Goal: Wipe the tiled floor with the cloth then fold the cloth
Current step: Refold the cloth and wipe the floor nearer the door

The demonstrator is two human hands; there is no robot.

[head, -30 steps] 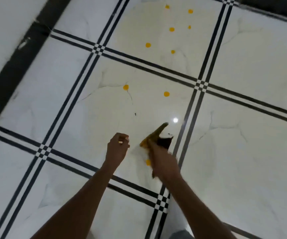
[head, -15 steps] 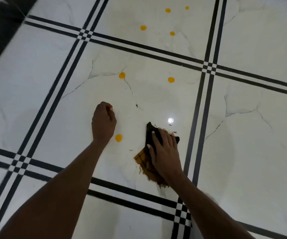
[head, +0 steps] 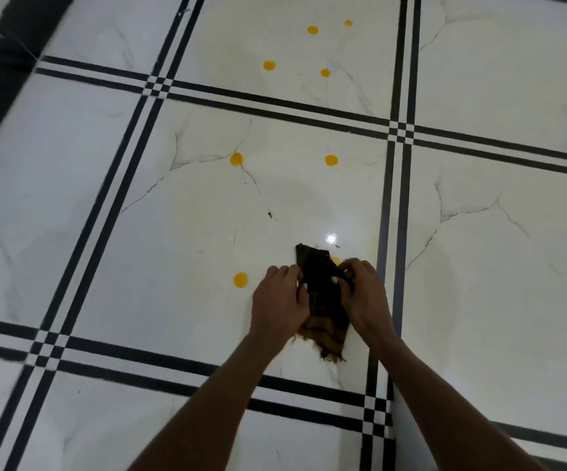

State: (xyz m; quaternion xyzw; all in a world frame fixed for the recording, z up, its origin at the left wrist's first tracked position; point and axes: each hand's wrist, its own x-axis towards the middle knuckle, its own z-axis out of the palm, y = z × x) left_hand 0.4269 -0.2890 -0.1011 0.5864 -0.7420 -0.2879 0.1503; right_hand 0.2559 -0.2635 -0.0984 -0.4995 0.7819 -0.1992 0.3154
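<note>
- Both hands are down on the cloth (head: 323, 300) in the lower middle of the head view: the left hand (head: 280, 305) pinches its left edge, the right hand (head: 363, 297) grips its right edge, fingers curled onto the fabric.
- One narrow strip is how the cloth looks, lying flat on the tiled floor (head: 139, 249) and running up the frame; its upper part is dark, nearly black, its lower end mustard-brown with a frayed fringe.
- Several yellow spots mark the white marbled tile: one yellow spot (head: 240, 279) just left of the left hand, two spots (head: 236, 159) higher up in the middle of the frame, a cluster (head: 269, 65) near the top edge. A sliver of yellow peeps out at the cloth's right edge by the right fingers.
- Half a second ago only the right hand pressed flat on the cloth, which lay more bunched; the left hand rested as a fist on bare tile, apart from it. Now it has come across to the cloth.
- Black double lines (head: 399, 198) cross the floor; one runs just right of the right hand.
</note>
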